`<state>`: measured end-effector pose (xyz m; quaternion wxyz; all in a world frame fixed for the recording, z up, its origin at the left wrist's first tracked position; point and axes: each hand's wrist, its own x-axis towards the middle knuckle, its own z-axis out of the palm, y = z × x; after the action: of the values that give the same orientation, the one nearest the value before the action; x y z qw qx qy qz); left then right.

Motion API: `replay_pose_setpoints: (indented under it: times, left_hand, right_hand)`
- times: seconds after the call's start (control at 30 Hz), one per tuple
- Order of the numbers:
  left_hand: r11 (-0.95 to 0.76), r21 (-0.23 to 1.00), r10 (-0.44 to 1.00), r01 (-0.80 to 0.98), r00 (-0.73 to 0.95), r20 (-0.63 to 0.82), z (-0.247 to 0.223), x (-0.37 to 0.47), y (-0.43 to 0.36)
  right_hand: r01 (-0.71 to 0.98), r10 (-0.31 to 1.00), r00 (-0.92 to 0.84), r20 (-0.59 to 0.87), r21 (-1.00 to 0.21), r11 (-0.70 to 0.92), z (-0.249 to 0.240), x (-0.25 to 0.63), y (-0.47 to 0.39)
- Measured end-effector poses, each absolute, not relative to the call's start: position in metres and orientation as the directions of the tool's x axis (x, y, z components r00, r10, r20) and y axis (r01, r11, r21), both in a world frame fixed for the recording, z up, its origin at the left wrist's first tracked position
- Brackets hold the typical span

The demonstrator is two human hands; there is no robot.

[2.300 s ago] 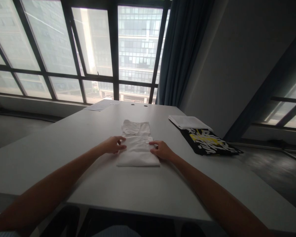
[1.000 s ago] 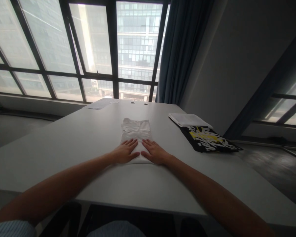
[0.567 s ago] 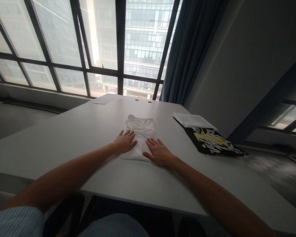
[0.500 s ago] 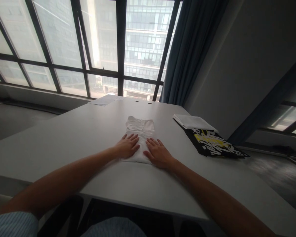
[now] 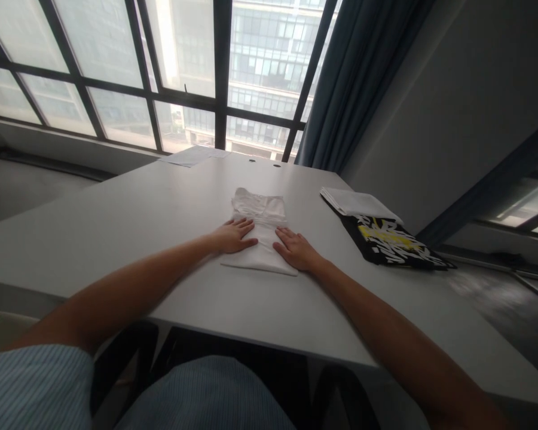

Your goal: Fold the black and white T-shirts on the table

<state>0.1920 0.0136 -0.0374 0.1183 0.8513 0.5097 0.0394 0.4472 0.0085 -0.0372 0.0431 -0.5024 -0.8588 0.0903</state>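
From the head camera, flattening the folded white cloth (image 5: 260, 257) seems best done with light, even palm pressure, working outward from its middle so that the layers do not slide. The left hand (image 5: 234, 236) and right hand (image 5: 297, 248) lie spread, palms down, at its opposite sides, pinching nothing. The cloth rests on the tabletop (image 5: 201, 295) before the person, its near part fairly smooth with a straight edge, its far end wrinkled and bunched.
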Motion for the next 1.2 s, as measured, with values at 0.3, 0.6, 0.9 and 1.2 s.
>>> replay_pose_setpoints:
  times: [0.3,0.6,0.9,1.2]
  left_hand:
    - [-0.559,0.462,0.780,0.688,0.625,0.013,-0.032,0.107,0.038]
    - [-0.667,0.491,0.690,0.560,0.713,0.125,-0.025,0.117,0.022]
    - [-0.584,0.748,0.609,0.315,0.779,0.147,0.002,0.136,-0.003]
    - [-0.081,0.981,0.993,0.178,0.099,0.065,0.003,0.146,0.012]
  right_hand:
    - [0.769,0.811,-0.534,0.240,-0.262,0.583,-0.048,0.488,0.033]
    - [0.549,0.692,-0.660,0.293,-0.441,0.710,-0.039,0.495,0.032]
    - [0.413,0.671,-0.701,0.239,-0.631,0.657,-0.005,0.488,0.000]
    - [0.333,0.987,-0.072,0.146,-0.929,0.162,-0.007,0.473,0.014]
